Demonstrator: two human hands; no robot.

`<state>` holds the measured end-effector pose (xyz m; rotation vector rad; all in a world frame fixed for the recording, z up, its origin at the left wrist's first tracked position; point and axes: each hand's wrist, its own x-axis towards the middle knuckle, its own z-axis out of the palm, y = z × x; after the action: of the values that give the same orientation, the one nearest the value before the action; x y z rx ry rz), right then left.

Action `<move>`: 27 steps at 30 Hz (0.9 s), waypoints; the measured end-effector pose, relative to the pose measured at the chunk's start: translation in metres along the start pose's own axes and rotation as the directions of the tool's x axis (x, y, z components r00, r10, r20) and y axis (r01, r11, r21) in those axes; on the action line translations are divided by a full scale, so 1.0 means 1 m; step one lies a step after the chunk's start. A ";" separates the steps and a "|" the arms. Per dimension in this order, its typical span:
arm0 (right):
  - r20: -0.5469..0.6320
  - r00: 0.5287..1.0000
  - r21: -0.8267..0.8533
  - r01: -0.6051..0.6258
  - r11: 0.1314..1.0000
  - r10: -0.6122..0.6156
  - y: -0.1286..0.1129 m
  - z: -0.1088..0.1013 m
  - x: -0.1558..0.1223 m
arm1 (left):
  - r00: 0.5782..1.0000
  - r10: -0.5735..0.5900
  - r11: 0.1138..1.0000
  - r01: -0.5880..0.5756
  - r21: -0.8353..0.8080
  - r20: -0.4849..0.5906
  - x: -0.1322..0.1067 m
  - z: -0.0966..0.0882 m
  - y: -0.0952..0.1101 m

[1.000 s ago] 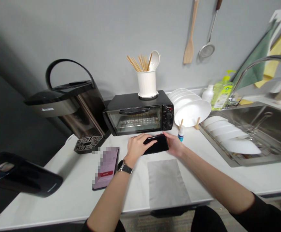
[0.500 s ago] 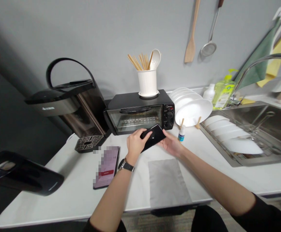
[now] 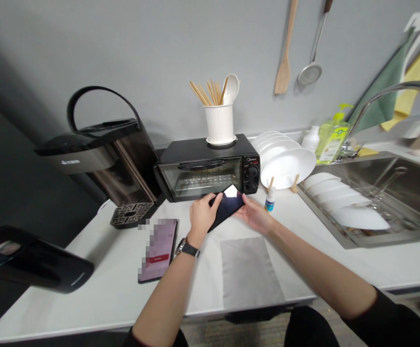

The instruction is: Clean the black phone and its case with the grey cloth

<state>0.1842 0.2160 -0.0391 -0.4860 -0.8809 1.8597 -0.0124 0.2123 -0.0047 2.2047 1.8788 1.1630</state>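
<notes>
Watching the counter's (image 3: pixel 87 299) front edge, I see the grey cloth (image 3: pixel 249 272) reaching it, with counter stretching right toward the sink (image 3: pixel 376 241). Beyond, my left hand (image 3: pixel 200 217) and right hand (image 3: pixel 255 214) both grasp the dark phone (image 3: pixel 227 206), just before the toaster oven (image 3: pixel 202 148).

- Saw near-black on the phone (image 3: pixel 227 209), with a white glare patch (image 3: pixel 232 191).
- Noted mauve on the flat device (image 3: pixel 164 243), crossed by a red bar (image 3: pixel 159 258).
- Found plain grey on the cloth (image 3: pixel 249 272).
- Saw faintly mottled white on the surface (image 3: pixel 119 284).
- Noted white and blue on the small bottle (image 3: pixel 269 200).
</notes>
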 end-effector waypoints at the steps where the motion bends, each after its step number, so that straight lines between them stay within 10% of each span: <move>1: 0.002 1.000 0.001 -0.006 1.000 0.006 -0.001 0.001 0.000 | 1.000 -0.003 1.000 0.003 -0.008 0.000 0.000 0.000 0.000; 27: -0.004 0.997 -0.138 0.081 0.987 -0.082 -0.011 0.003 -0.004 | 0.941 0.275 0.951 -0.237 -0.197 0.198 -0.010 0.003 0.014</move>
<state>0.1909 0.2139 -0.0287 -0.5357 -1.0126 1.7279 0.0011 0.2010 -0.0060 2.4168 1.3849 1.0092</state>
